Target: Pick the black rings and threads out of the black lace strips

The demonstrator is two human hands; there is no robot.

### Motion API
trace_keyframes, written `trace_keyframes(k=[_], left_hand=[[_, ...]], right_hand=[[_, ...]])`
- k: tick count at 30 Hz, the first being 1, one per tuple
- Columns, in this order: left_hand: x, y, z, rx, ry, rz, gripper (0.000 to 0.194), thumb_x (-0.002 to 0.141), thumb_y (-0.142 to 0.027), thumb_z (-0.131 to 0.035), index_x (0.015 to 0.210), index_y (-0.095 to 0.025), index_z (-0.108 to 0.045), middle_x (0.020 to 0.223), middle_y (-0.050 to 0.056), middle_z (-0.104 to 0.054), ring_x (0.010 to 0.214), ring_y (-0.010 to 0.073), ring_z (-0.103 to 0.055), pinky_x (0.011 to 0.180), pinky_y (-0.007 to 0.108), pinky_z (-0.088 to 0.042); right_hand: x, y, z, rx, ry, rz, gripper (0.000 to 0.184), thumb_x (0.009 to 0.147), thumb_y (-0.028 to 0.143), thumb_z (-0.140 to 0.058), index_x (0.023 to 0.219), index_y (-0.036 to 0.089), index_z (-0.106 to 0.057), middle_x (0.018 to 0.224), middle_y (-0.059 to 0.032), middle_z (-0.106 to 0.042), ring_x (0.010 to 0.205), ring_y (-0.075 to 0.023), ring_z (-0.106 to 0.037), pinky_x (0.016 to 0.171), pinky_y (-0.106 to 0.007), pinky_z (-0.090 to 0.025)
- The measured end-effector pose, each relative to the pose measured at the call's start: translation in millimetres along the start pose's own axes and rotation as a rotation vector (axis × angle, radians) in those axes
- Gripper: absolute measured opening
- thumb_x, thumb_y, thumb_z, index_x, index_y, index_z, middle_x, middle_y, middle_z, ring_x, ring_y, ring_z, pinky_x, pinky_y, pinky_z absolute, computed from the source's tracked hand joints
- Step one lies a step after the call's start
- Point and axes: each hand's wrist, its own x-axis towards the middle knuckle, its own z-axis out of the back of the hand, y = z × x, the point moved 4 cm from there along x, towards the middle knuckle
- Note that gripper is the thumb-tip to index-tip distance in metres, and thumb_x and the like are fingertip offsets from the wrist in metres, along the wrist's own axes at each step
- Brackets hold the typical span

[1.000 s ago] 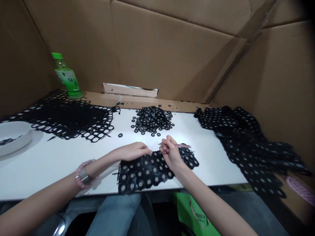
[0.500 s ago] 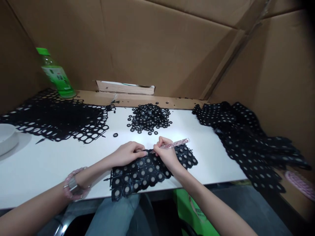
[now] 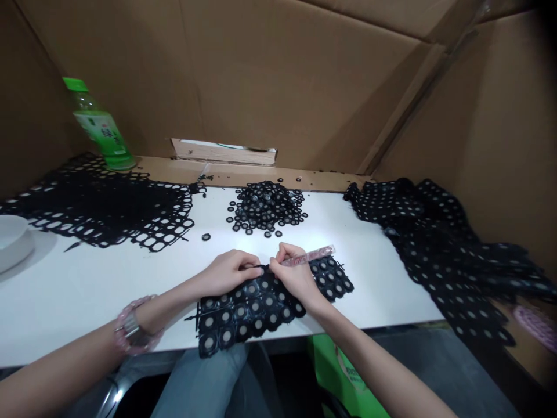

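Note:
A black perforated sheet (image 3: pixel 261 305) with round grey-centred discs lies at the near edge of the white table (image 3: pixel 78 284). My left hand (image 3: pixel 230 270) rests on the sheet's upper left edge, its fingers curled and pressing down. My right hand (image 3: pixel 293 273) pinches a thin pink tool (image 3: pixel 311 255), whose tip touches the sheet's top edge close to my left fingertips. A heap of loose black rings (image 3: pixel 265 206) sits just beyond both hands.
Emptied black mesh sheets (image 3: pixel 96 206) lie at the left, with a green bottle (image 3: pixel 98 128) behind them. More disc-filled sheets (image 3: pixel 435 244) drape over the right edge. A white bowl (image 3: pixel 13 244) stands at the far left. Cardboard walls (image 3: pixel 278 75) enclose the table.
My right hand swung the pink tool round and brought its tip down to the sheet's top edge beside my left fingers. The head view shifted slightly.

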Motion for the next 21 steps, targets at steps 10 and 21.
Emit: trace_keyframes(k=[10, 21], left_hand=[[2.0, -7.6, -1.2, -0.074, -0.040, 0.029, 0.026, 0.079, -0.032, -0.041, 0.058, -0.017, -0.042, 0.055, -0.004, -0.037, 0.057, 0.0114, -0.038, 0.057, 0.022, -0.029], [12.9, -10.2, -0.2, 0.083, -0.083, 0.042, 0.033, 0.078, -0.045, -0.045, 0.077, -0.019, -0.065, 0.081, 0.002, -0.067, 0.076, 0.0186, -0.055, 0.065, 0.024, -0.037]], right_hand=[[7.9, -12.4, 12.6, 0.420, -0.100, -0.124, 0.025, 0.061, 0.014, -0.053, 0.052, 0.021, -0.030, 0.041, 0.0094, -0.036, 0.039, -0.0068, -0.036, 0.041, -0.020, -0.022], [4.8, -15.2, 18.6, 0.230, -0.111, -0.082, 0.023, 0.061, 0.011, -0.052, 0.050, 0.021, -0.033, 0.038, 0.0095, -0.042, 0.037, -0.0080, -0.042, 0.043, -0.021, -0.031]])
